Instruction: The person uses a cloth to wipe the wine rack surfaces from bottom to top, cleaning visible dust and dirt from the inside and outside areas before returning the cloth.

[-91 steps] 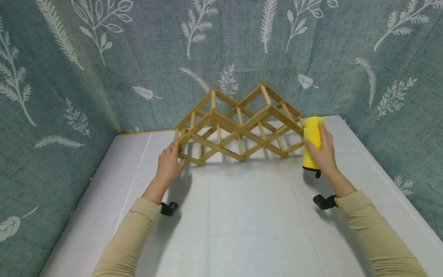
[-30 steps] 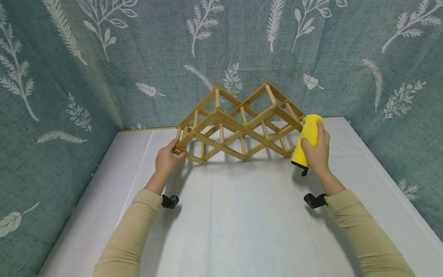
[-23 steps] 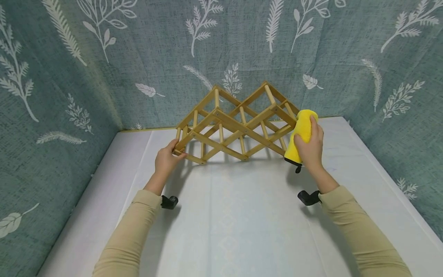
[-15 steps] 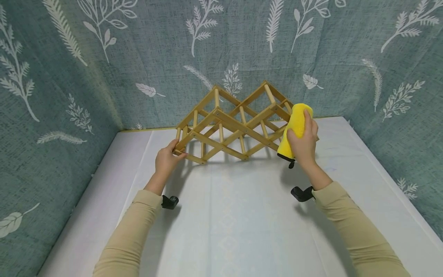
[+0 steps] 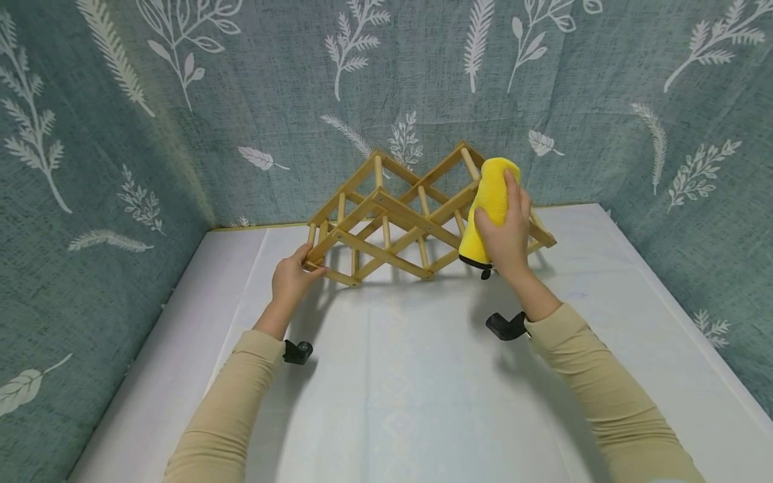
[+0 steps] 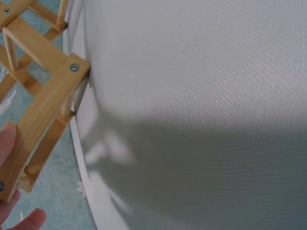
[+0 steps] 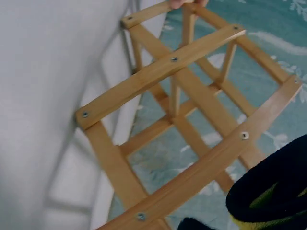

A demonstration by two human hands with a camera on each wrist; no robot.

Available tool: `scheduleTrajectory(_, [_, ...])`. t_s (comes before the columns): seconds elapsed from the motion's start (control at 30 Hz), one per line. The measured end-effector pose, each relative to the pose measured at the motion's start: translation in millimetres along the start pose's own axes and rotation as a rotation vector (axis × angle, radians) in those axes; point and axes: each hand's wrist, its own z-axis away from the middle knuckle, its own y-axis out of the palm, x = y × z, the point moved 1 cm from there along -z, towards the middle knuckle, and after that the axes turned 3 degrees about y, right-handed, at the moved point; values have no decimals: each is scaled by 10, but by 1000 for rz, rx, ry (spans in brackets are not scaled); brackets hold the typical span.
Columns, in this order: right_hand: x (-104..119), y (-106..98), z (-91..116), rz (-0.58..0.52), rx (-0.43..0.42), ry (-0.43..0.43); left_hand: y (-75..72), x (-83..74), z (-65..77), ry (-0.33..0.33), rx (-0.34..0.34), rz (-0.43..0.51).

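A folding wooden wine rack (image 5: 395, 211) of crossed slats and dowels stands on the white-covered table near the back wall. My left hand (image 5: 291, 278) grips its lower left corner, thumb in front; in the left wrist view the fingertips (image 6: 5, 141) show at the end slat. My right hand (image 5: 507, 231) holds a rolled yellow towel (image 5: 486, 204) with a black edge and a small black loop. The towel is tilted and overlaps the rack's right part in the head view. In the right wrist view, the towel's dark rolled end (image 7: 268, 187) is close to the slats.
Green-grey cloth walls (image 5: 272, 80) with white leaf prints enclose the table at the back and both sides. The white table cover (image 5: 386, 376) spreads in front of the rack. A black wrist camera (image 5: 506, 327) juts from the right sleeve, another from the left.
My right hand has carried the towel from beyond the rack's right end leftward and upward across it, tilting it. The rack's right corner now shows behind the wrist. My left hand keeps its hold.
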Motion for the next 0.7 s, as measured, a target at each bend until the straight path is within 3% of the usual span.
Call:
scheduleTrajectory(0.2, [216, -72, 45, -74, 32, 32, -5, 28, -1, -3, 5, -18])
scheduleTrajectory(0.37, [245, -324, 83, -72, 17, 1, 14, 36, 6, -7, -5, -17])
scheduleTrajectory(0.5, [27, -560, 73, 40, -16, 45, 14, 38, 9, 1, -14, -17])
scheduleTrajectory(0.7, [-538, -828, 45, 216, -7, 172, 20, 44, 7, 15, -25, -3])
